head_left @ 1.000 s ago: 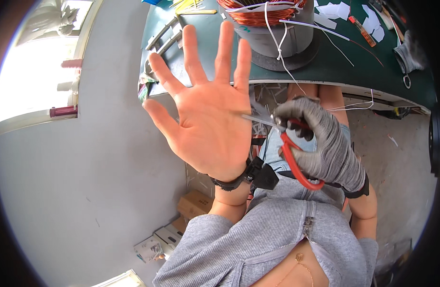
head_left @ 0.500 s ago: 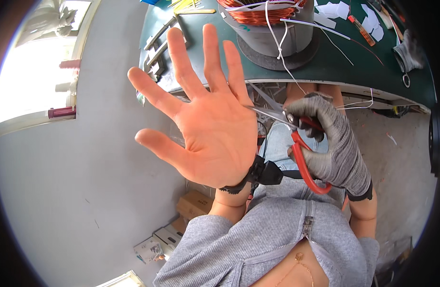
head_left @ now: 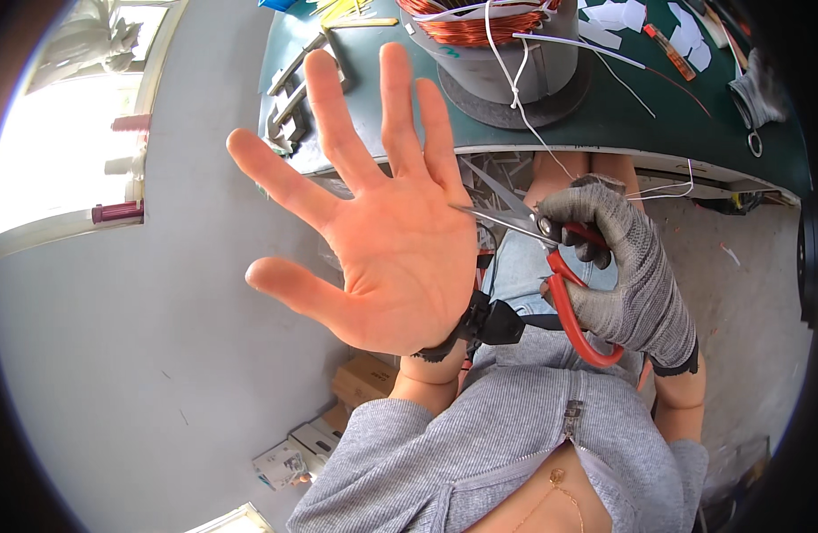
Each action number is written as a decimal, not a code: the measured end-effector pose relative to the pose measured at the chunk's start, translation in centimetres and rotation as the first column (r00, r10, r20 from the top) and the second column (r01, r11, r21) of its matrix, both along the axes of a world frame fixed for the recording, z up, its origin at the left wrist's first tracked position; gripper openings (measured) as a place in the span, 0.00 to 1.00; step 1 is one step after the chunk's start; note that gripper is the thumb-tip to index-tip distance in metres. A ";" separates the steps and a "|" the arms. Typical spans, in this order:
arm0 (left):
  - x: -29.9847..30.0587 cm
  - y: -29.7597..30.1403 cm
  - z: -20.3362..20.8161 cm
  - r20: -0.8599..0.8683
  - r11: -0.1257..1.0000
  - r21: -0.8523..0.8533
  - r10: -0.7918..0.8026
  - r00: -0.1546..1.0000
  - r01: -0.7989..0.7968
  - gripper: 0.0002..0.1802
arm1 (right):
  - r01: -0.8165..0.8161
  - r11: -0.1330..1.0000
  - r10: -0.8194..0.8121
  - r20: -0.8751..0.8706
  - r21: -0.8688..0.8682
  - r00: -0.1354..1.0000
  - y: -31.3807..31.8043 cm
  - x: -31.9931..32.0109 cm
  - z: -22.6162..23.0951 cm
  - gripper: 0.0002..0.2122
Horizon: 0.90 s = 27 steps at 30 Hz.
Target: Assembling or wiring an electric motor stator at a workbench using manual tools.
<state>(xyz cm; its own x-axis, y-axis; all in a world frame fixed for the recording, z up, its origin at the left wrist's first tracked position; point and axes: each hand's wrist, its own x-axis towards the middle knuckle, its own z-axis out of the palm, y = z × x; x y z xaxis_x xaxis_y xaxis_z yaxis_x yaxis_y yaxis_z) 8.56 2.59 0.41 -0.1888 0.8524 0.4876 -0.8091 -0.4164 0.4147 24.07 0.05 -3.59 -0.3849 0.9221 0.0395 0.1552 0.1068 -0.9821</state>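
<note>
My bare left hand [head_left: 395, 240] is raised with its palm up and all fingers spread, holding nothing. A black strap with a small black block [head_left: 493, 324] goes round its wrist. My right hand [head_left: 644, 266], in a grey knitted glove, grips a pair of scissors [head_left: 569, 311] by the red handles. The metal blades stand apart and point left. One blade tip overlaps the edge of my left palm; I cannot tell whether it touches.
A green table [head_left: 373, 133] spans the far side. On it, copper wire coils [head_left: 480, 31] with white cords wrap a grey round spool [head_left: 551, 75]. Metal bars [head_left: 293, 67] lie left; an orange-handled tool [head_left: 671, 51] and white scraps [head_left: 690, 44] lie right. Cardboard boxes [head_left: 364, 380] sit lower left.
The thumb and index finger of my left hand have spread slightly further left. My right hand and the scissors have shifted a little right and down.
</note>
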 end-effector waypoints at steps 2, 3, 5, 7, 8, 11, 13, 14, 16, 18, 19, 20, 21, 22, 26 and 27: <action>-0.1 0.1 -0.1 -0.005 1.000 0.003 0.002 1.000 -0.002 0.31 | 0.007 1.000 -0.007 -0.015 0.000 1.000 -0.2 0.0 0.0 0.23; -0.1 0.2 -0.2 -0.008 1.000 0.005 0.004 1.000 -0.004 0.31 | 0.002 1.000 -0.002 -0.011 0.001 1.000 -0.2 0.1 0.2 0.22; 0.1 0.1 -0.2 -0.018 1.000 0.010 0.006 1.000 -0.006 0.31 | 0.000 1.000 0.000 -0.005 0.001 1.000 -0.2 0.2 0.3 0.22; 0.3 0.2 -0.1 -0.024 1.000 0.015 0.004 1.000 -0.004 0.31 | -0.001 1.000 0.001 -0.015 0.003 1.000 -0.1 0.3 0.2 0.22; 0.2 0.2 -0.1 -0.018 1.000 0.007 0.005 1.000 -0.005 0.31 | 0.000 1.000 0.000 -0.016 0.003 1.000 -0.1 0.0 0.0 0.22; 0.1 0.1 -0.1 -0.018 1.000 0.000 0.016 1.000 -0.016 0.32 | 0.149 0.987 -0.149 -0.001 0.057 0.989 -0.1 -0.4 -0.5 0.24; 0.2 0.2 -0.2 -0.028 1.000 -0.003 0.030 0.999 -0.030 0.32 | 0.035 0.996 -0.035 0.006 0.081 0.999 -0.2 0.0 -0.2 0.24; 0.3 0.1 -0.1 -0.030 1.000 0.011 0.027 0.999 -0.026 0.32 | 0.028 0.997 -0.029 0.017 0.069 0.999 -0.4 -0.1 -0.2 0.23; 0.4 0.0 0.0 -0.030 0.999 0.023 0.023 0.999 -0.022 0.32 | 0.073 0.995 -0.074 0.011 0.070 0.997 -0.2 -0.3 -0.2 0.23; 0.4 0.1 -0.1 -0.031 1.000 0.005 0.028 0.999 -0.028 0.32 | 0.167 0.982 -0.168 0.005 0.093 0.986 0.0 -0.5 -0.9 0.22; 0.3 0.1 -0.1 -0.031 1.000 0.005 0.026 0.999 -0.026 0.32 | 0.169 0.981 -0.171 0.006 0.093 0.985 -0.1 -0.4 -0.7 0.22; 0.3 0.0 -0.1 -0.034 0.999 0.017 0.030 0.999 -0.029 0.32 | 0.089 0.994 -0.088 -0.008 0.057 0.996 -0.2 -0.2 -0.4 0.22; 0.2 0.0 -0.2 -0.036 0.999 0.028 0.033 0.999 -0.032 0.32 | 0.007 1.000 -0.006 -0.025 0.022 1.000 -0.4 -0.1 -0.2 0.23; 0.3 0.0 -0.2 -0.038 0.999 0.027 0.034 0.999 -0.033 0.32 | 0.060 0.998 -0.059 -0.039 0.022 0.997 -0.7 -0.6 -0.2 0.23; 0.6 -0.1 -0.2 -0.040 0.997 0.060 0.041 0.998 -0.039 0.33 | 0.089 0.996 -0.091 -0.071 -0.028 0.993 -0.2 -0.5 -0.3 0.23; 0.5 -0.1 -0.2 -0.050 0.997 0.060 0.042 0.998 -0.039 0.33 | 0.055 0.997 -0.059 -0.067 -0.057 0.996 -0.2 -0.3 -0.2 0.23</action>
